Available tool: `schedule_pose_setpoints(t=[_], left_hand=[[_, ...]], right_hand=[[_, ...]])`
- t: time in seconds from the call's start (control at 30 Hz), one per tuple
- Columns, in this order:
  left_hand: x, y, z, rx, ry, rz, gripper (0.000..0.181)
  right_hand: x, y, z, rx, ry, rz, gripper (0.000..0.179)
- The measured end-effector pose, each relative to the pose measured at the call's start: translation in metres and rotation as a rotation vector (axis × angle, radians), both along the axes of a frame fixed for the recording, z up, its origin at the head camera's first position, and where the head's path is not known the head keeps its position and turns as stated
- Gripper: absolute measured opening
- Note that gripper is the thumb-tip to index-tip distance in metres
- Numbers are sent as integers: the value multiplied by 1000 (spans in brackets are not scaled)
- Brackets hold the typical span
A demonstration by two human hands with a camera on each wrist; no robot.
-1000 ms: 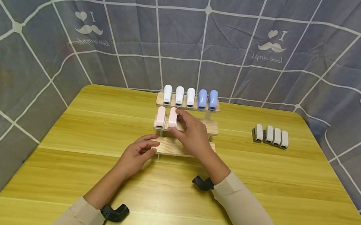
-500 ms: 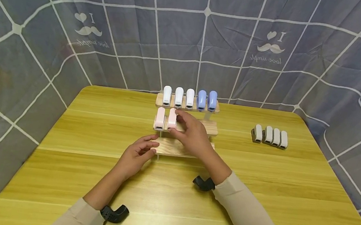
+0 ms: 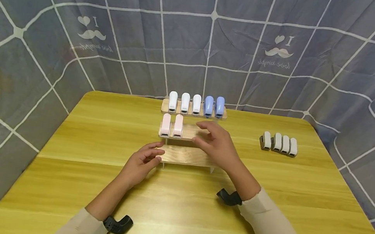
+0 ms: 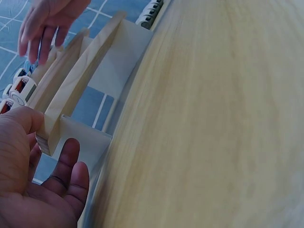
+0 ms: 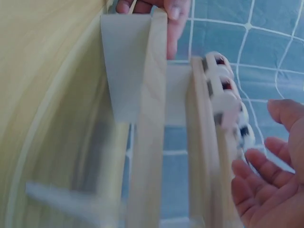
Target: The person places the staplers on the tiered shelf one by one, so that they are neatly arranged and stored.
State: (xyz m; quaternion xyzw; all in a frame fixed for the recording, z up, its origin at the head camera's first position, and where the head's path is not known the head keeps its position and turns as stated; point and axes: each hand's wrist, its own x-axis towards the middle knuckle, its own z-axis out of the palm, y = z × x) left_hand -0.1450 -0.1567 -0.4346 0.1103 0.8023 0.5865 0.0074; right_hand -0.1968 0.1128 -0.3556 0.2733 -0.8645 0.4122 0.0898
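My left hand [image 3: 141, 164] holds the left end of the lowest board [image 3: 186, 156] of a three-tier wooden display rack. In the left wrist view its fingers [image 4: 66, 164] bend under the board's end. My right hand [image 3: 220, 146] hovers over the right part of the middle board [image 3: 189, 131], thumb and fingers apart, nothing between them. Two pink mini staplers [image 3: 178, 125] stand upright, side by side, on that board's left half. Along the top board [image 3: 166, 105] stand several more, with white staplers [image 3: 185, 103] on the left and two blue staplers [image 3: 219, 106] on the right.
Several white-topped staplers [image 3: 285, 144] stand in a row on the yellow wooden table [image 3: 101, 130] at the right. Clear supports [image 3: 211, 170] hold the rack up. A grey checked curtain [image 3: 141, 37] encloses the table's back and sides.
My right hand has let go of the right-hand pink stapler and drawn back to the right, its fingers spread. That stapler stays on the middle board. My left hand has stayed in place.
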Motion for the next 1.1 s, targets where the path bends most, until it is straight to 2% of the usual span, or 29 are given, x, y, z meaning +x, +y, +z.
schedule_pose_setpoints(t=[0.17, 0.23, 0.43, 0.6, 0.9, 1.1], left_hand=[[0, 0, 2, -15, -12, 15, 25], [3, 2, 8, -15, -10, 17, 25], [14, 6, 33, -11, -9, -6, 25], [16, 8, 36, -9, -19, -11, 24], [15, 6, 34, 1, -25, -9, 24], [1, 0, 3, 26, 7, -14, 24]], right_hand=[[5, 33, 5, 36, 57, 0, 43], [3, 48, 3, 51, 62, -14, 42], [-8, 99, -17, 108, 26, -122, 44], [-16, 141, -30, 129, -31, -202, 47], [-25, 183, -34, 208, -86, -260, 56], [-33, 203, -33, 273, -165, -276, 66]])
